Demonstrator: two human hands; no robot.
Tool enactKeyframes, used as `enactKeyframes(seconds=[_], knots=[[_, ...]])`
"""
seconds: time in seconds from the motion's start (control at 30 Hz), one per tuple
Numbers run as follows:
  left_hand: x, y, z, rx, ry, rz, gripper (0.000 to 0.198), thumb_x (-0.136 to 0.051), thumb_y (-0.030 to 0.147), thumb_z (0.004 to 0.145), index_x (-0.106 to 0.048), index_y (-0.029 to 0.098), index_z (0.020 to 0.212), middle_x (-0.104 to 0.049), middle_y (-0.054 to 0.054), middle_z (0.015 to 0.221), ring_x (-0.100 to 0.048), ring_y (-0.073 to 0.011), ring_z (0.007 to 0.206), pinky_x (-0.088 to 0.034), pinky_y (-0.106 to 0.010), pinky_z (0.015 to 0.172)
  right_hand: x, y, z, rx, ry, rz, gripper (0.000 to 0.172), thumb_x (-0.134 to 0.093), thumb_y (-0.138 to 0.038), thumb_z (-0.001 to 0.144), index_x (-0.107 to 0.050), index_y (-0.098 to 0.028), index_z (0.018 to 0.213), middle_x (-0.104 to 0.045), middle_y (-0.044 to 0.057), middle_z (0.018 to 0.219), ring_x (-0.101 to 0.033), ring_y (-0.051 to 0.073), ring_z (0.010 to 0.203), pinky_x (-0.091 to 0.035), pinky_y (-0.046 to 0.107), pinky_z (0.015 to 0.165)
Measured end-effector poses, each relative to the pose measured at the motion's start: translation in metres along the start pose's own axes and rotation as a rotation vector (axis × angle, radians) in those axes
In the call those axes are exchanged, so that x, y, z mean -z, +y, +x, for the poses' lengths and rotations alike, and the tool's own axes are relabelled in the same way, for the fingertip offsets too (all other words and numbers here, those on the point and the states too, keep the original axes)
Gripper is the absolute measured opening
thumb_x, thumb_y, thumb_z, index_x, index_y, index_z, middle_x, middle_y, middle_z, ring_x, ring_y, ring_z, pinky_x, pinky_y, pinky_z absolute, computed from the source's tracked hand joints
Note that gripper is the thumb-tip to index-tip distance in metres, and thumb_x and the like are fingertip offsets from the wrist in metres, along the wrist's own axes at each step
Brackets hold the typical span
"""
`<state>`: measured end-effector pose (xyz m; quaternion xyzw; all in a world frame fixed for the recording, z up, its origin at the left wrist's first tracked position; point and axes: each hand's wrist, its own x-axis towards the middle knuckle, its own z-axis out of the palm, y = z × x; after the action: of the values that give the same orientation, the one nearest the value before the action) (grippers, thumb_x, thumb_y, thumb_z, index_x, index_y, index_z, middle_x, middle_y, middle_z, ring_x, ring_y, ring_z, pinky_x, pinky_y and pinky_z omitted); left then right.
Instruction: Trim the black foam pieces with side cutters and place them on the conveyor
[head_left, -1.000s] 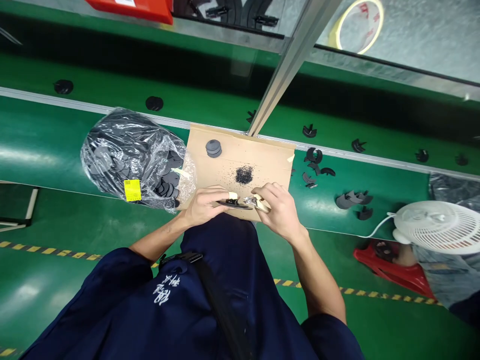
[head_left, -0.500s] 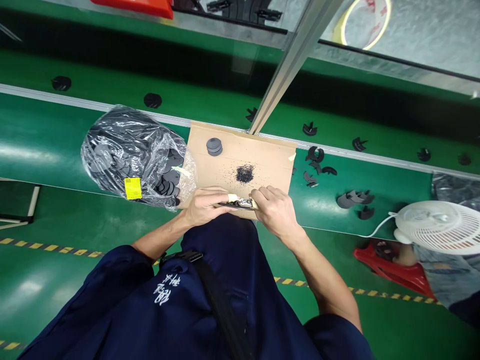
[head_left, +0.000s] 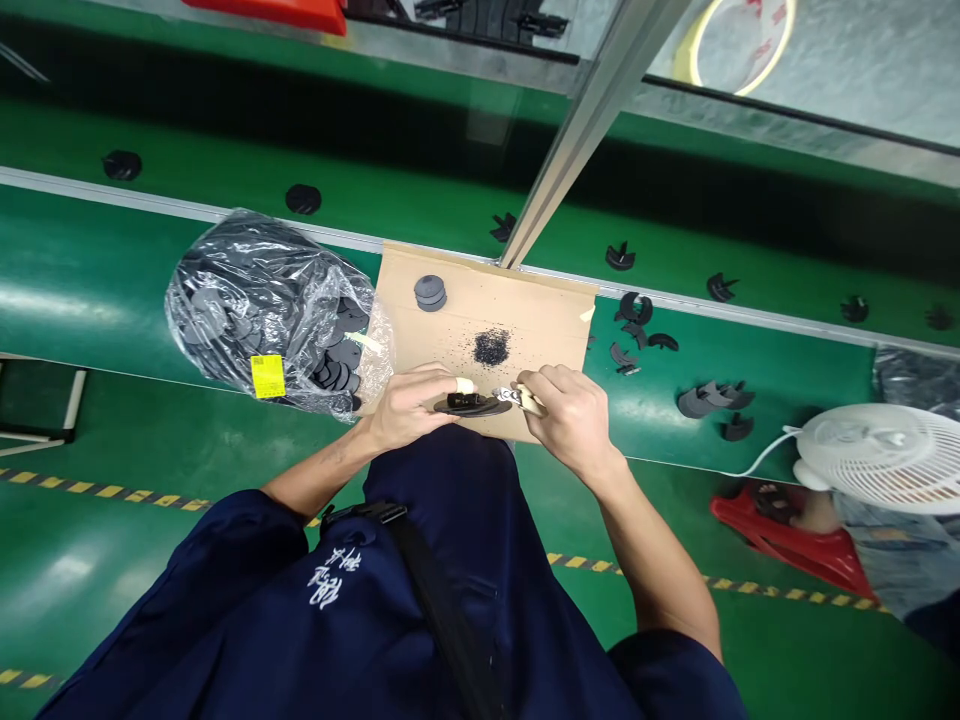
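Note:
My left hand (head_left: 412,405) is closed around the edge of a round black plastic part (head_left: 474,406), with a pale finger cover on one fingertip. In my right hand (head_left: 566,418) is a pair of nippers (head_left: 511,397) with light-coloured handles; their metal jaws lie close to the part's right edge, and I cannot tell whether they touch it. Both hands are over the near edge of a cardboard sheet (head_left: 401,345). A heap of small black scraps (head_left: 491,347) lies on the sheet beyond my hands, and a short stack of dark discs (head_left: 430,293) is farther back.
At the left sits a clear plastic bag (head_left: 259,300) of dark discs. Several curved black pieces (head_left: 634,335) lie right of the cardboard. A white fan (head_left: 877,455) stands at the far right, near a seated person. A metal post (head_left: 559,150) rises behind the cardboard, beside a green belt.
My right hand has moved right with the nippers, drawing their jaws away from the middle of the part. The black part now shows more of its face in my left hand.

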<state>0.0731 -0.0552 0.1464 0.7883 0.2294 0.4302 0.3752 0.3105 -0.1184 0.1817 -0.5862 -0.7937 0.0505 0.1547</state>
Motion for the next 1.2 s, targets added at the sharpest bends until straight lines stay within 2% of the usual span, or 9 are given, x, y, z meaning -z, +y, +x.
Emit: enactKeyframes(seconds=[0.2,0.3,0.47,0.6,0.8,1.07,1.2], knots=[[-0.002,0.002,0.003,-0.032,-0.009,0.018,0.021,-0.076,0.025,0.090,-0.072,0.018,0.110,-0.078,-0.008,0.089,-0.068,-0.0152,0.076,-0.055,-0.029,0.070,-0.004,0.003,0.002,-0.007,-0.053,-0.121,0.024,-0.046,-0.015,0.096,-0.070,-0.018,0.093,-0.061,0.005,0.073,-0.046,0.020,0.071,-0.029,0.032,0.067],[-0.005,0.001,0.005,-0.033,-0.058,0.053,0.024,-0.074,0.023,0.092,-0.070,0.019,0.115,-0.077,-0.007,0.090,-0.066,-0.0148,0.077,-0.055,-0.029,0.071,-0.004,0.006,0.005,-0.013,-0.100,-0.190,0.023,-0.046,-0.012,0.093,-0.069,-0.017,0.092,-0.061,0.006,0.075,-0.046,0.022,0.073,-0.027,0.033,0.067],[-0.017,-0.011,0.013,-0.042,-0.181,0.132,0.026,-0.069,0.022,0.095,-0.067,0.018,0.120,-0.073,-0.007,0.092,-0.067,-0.0173,0.084,-0.057,-0.031,0.076,0.000,0.005,0.010,-0.037,-0.192,-0.264,0.018,-0.050,-0.013,0.093,-0.068,-0.016,0.094,-0.063,0.009,0.080,-0.047,0.024,0.078,-0.025,0.035,0.068],[-0.024,-0.022,0.015,-0.042,-0.181,0.216,0.024,-0.068,0.020,0.094,-0.066,0.017,0.118,-0.071,-0.007,0.090,-0.065,-0.0190,0.084,-0.057,-0.032,0.077,0.000,0.010,0.007,-0.111,-0.234,-0.275,0.015,-0.055,-0.017,0.092,-0.068,-0.014,0.098,-0.065,0.011,0.086,-0.050,0.026,0.081,-0.025,0.036,0.068],[-0.021,-0.018,0.012,-0.052,-0.061,0.150,0.019,-0.067,0.023,0.095,-0.066,0.018,0.114,-0.073,-0.007,0.092,-0.066,-0.0173,0.083,-0.056,-0.030,0.074,-0.001,0.019,-0.004,-0.213,-0.159,-0.040,0.020,-0.056,-0.018,0.090,-0.068,-0.017,0.106,-0.067,0.010,0.089,-0.054,0.025,0.083,-0.034,0.034,0.071],[-0.014,-0.003,0.014,0.019,-0.062,0.096,0.012,-0.070,0.025,0.094,-0.070,0.018,0.104,-0.073,-0.006,0.086,-0.067,-0.0160,0.079,-0.055,-0.030,0.072,0.008,0.001,-0.001,-0.085,-0.003,0.486,0.010,-0.060,-0.028,0.096,-0.067,-0.022,0.102,-0.068,0.005,0.086,-0.060,0.021,0.079,-0.046,0.034,0.075],[-0.015,0.000,0.013,0.073,-0.057,0.041,0.012,-0.070,0.028,0.095,-0.072,0.019,0.103,-0.074,-0.006,0.087,-0.067,-0.0162,0.080,-0.055,-0.031,0.075,0.001,-0.005,-0.001,-0.026,0.065,0.537,0.010,-0.059,-0.029,0.098,-0.066,-0.022,0.097,-0.066,0.005,0.082,-0.057,0.020,0.076,-0.044,0.034,0.072]])
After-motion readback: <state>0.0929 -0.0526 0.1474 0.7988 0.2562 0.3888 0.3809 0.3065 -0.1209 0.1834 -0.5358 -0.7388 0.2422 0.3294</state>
